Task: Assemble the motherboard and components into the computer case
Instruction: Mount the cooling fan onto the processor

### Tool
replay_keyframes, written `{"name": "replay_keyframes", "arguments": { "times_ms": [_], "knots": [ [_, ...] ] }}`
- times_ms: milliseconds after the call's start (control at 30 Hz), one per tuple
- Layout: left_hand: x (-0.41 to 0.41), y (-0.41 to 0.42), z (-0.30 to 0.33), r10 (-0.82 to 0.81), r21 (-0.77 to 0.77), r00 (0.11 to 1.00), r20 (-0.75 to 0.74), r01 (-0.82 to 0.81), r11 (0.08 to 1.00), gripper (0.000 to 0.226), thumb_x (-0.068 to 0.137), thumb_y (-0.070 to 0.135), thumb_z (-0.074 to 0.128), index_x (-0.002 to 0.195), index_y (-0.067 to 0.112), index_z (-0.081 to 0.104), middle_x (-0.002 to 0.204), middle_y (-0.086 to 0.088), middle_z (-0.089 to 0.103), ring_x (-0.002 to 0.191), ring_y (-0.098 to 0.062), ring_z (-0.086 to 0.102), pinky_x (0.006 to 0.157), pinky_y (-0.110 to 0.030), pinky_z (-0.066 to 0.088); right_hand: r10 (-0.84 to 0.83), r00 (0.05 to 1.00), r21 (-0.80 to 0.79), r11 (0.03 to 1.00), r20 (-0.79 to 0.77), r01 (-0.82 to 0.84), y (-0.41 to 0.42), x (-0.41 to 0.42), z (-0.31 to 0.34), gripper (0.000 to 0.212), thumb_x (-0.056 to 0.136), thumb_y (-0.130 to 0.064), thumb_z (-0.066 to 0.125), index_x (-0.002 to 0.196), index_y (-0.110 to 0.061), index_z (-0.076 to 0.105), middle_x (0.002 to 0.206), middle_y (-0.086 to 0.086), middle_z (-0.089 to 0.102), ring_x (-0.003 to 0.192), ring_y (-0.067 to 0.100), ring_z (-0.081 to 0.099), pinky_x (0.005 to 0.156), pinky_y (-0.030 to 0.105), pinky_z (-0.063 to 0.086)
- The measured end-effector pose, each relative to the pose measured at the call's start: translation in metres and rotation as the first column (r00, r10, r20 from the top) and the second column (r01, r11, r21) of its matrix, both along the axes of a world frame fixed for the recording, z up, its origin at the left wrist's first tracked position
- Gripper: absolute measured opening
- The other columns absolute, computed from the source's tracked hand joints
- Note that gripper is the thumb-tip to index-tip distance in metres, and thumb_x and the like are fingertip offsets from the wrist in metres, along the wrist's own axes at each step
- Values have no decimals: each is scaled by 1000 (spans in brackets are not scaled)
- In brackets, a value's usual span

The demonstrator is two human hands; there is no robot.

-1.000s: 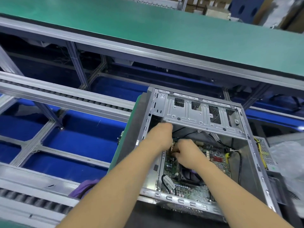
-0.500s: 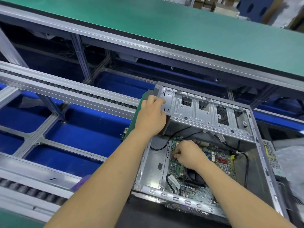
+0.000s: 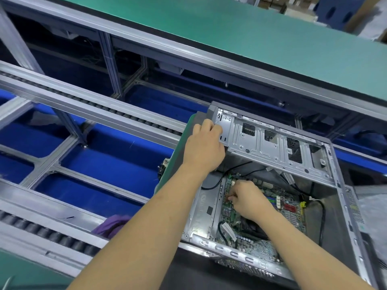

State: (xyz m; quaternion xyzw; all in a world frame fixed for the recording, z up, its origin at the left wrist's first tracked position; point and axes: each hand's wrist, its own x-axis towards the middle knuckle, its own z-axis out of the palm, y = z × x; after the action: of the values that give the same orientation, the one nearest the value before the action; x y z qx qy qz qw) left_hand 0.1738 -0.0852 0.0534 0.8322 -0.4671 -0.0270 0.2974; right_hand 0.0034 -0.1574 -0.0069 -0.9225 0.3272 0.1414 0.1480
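Down on the dark table, the open grey sheet-metal computer case [image 3: 341, 206] lay on its side with its open face turned up toward me. My left hand [image 3: 204, 147] gripped the far left corner of the case, fingers curled over the edge of the perforated, stamped-steel drive cage [image 3: 272, 149] that bridged the far end. My right hand [image 3: 249, 200] was down inside the case, its fingertips [image 3: 230, 198] pinched on something small at the far left part of the green printed motherboard [image 3: 257, 245]; what it was I could not tell. The board lay flat on the case floor, studded with small components, a red connector block [image 3: 290, 208] and a yellow one [image 3: 302, 205] toward its right side. Thin black cables [image 3: 321, 216] looped across the bare metal floor to the right of the board, where the widest open room inside the case lay. The near rim of the case [image 3: 234, 251] was a folded metal lip with slotted holes.

To the left, well apart from the case, ran aluminium conveyor rails with black rollers [image 3: 117, 110] over deep blue panels [image 3: 109, 160]. A crumpled purple cloth [image 3: 113, 226] sat just beside my left forearm. Beyond the case stretched a long, smooth green-topped bench [image 3: 230, 32] edged in aluminium.
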Motion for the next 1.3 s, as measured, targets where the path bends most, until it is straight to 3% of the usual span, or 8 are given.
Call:
{"name": "replay_keyframes", "arguments": {
  "times_ms": [600, 833, 1300],
  "knots": [
    [-1, -1, 2, 10, 22, 999, 50, -11, 1000, 25, 94, 18, 48, 118, 15, 56, 124, -4, 43, 108, -25, 42, 78, -39, 53, 39, 999, -16, 999, -6, -40, 0, -1, -1, 15, 99, -18, 61, 98, -10, 74, 104, 6, 61, 96, 26, 61, 84, 36, 54],
    [0, -2, 1, 16, 14, 998, 52, -17, 1000, 23, 94, 19, 48, 116, 15, 57, 123, -3, 43, 108, -24, 42, 77, -38, 53, 58, 998, -41, 997, 12, -58, 1, -2, 1, 14, 99, -14, 59, 95, -9, 72, 97, 2, 54, 92, 24, 60, 81, 33, 51],
    [0, -2, -1, 12, -6, 998, 56, -11, 1000, 24, 94, 18, 49, 116, 14, 57, 122, -4, 44, 106, -24, 42, 76, -39, 53, 100, 993, -60, 993, -66, -104, 3, 0, 1, 18, 101, -17, 57, 96, -7, 71, 104, 8, 58, 94, 27, 60, 85, 37, 52]
  ]
}}
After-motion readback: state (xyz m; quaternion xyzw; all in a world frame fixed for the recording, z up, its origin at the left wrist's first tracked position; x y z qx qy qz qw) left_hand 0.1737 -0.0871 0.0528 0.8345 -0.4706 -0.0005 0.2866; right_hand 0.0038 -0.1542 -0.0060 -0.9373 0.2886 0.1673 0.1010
